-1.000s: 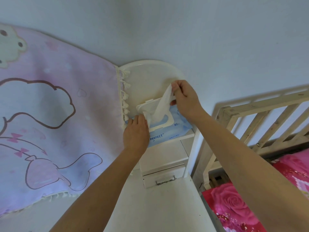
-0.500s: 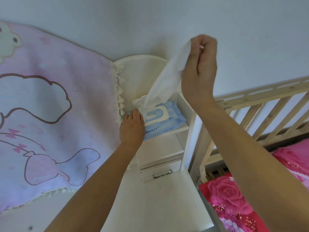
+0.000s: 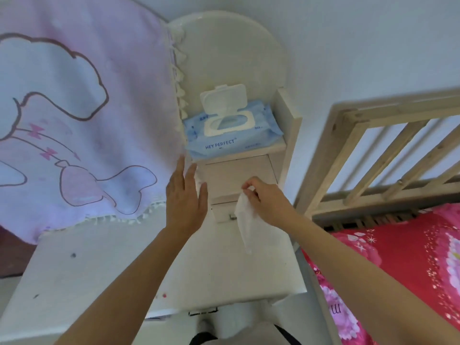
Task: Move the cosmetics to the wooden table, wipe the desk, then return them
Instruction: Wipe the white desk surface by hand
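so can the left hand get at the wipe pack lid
Probably yes: the left hand is open just below the wipe pack, and nothing stands between it and the raised lid.

Left hand (image 3: 185, 199) flat, fingers straight; right hand (image 3: 268, 203) in pinch on wipe (image 3: 245, 226)

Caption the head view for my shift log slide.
Right hand pinches a wet wipe above the white desk; left hand is open, below the wipe pack with its lid flipped up.

One head-worn wide-angle view (edges bowed), facing forward and down, close above the white desk (image 3: 99, 270)
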The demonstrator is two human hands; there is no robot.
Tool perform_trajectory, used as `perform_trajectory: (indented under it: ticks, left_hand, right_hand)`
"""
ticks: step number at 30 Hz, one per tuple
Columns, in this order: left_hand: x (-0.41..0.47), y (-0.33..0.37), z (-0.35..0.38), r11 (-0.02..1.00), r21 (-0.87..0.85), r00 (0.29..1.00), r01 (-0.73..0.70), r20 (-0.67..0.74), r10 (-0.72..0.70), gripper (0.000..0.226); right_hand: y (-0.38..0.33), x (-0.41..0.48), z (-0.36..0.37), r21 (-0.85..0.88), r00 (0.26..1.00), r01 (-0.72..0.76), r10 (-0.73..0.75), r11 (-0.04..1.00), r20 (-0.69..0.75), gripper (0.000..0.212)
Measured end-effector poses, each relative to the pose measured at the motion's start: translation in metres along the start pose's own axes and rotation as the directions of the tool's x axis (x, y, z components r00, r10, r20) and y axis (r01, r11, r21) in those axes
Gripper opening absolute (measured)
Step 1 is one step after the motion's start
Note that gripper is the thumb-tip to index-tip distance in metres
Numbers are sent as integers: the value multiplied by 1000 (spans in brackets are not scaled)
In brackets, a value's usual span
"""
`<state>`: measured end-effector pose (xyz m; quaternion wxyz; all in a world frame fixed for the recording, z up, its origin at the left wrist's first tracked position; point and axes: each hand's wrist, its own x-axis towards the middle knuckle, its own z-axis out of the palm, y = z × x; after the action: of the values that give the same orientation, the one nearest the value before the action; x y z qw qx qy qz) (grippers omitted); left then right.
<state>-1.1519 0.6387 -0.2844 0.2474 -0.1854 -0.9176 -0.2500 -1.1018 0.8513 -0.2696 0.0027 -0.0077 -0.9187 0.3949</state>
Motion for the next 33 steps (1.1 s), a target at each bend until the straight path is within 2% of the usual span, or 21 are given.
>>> perform_trajectory:
  ticks: [2, 3, 6, 8, 11, 13, 14, 15, 17, 20, 21, 24, 27, 29, 31, 33]
  left_hand:
    - [-33, -11, 5, 997, 73, 992, 12, 121, -21, 47]
    - [-47, -18, 8, 993, 114, 982, 17, 183, -38, 45]
    - [-88, -34, 15, 976, 200, 934, 83, 326, -146, 40]
    - [-115, -40, 23, 964, 232, 889, 130, 403, -217, 40]
    - [-151, -43, 38, 948, 277, 811, 155, 513, -282, 41]
    - [-175, -42, 48, 937, 305, 720, 171, 611, -330, 42]
    - [-187, -41, 52, 937, 307, 675, 169, 657, -337, 42]
    - [-196, -42, 57, 942, 300, 643, 152, 694, -324, 42]
    - [-204, -46, 67, 953, 288, 590, 96, 754, -288, 44]
    - [-204, -57, 87, 946, 322, 529, 24, 799, -285, 48]
    - [-201, -60, 93, 940, 340, 530, 25, 793, -300, 50]
    - [-194, -69, 110, 931, 360, 602, 60, 731, -321, 51]
    - [-192, -81, 119, 934, 351, 615, 57, 725, -310, 53]
    - [-194, -91, 122, 947, 319, 650, 39, 711, -267, 53]
    - [-201, -102, 124, 966, 257, 715, 17, 672, -191, 51]
    - [-208, -111, 128, 976, 217, 762, 5, 631, -145, 54]
  right_hand:
    - [10, -6, 15, 49, 998, -16, 13, 999, 58, 17]
    - [11, -8, 21, 155, 998, -41, 34, 987, 49, 16]
    - [26, -16, 39, 470, 978, -134, 192, 872, -78, 12]
    - [55, -21, 57, 506, 941, -212, 314, 836, -124, 13]
    - [115, -31, 91, 276, 913, -378, 405, 884, -46, 25]
    - [147, -46, 116, 124, 863, -506, 503, 854, 57, 37]
    - [158, -58, 126, 64, 847, -531, 528, 845, 64, 42]
    - [166, -70, 135, -8, 857, -515, 516, 857, 21, 44]
    - [171, -88, 146, -190, 919, -395, 383, 899, -96, 41]
    - [164, -106, 169, -269, 962, -273, 260, 924, -83, 31]
    - [158, -112, 180, -274, 967, -256, 251, 927, -53, 35]
    - [145, -114, 215, -348, 962, -242, 271, 906, 38, 65]
    - [142, -85, 238, -378, 903, -402, 429, 834, -13, 83]
    - [146, -54, 249, -397, 894, -431, 442, 810, -67, 84]
    - [146, -28, 259, -465, 938, -319, 346, 826, -30, 79]
    - [146, -13, 268, -539, 982, -71, 153, 840, 108, 71]
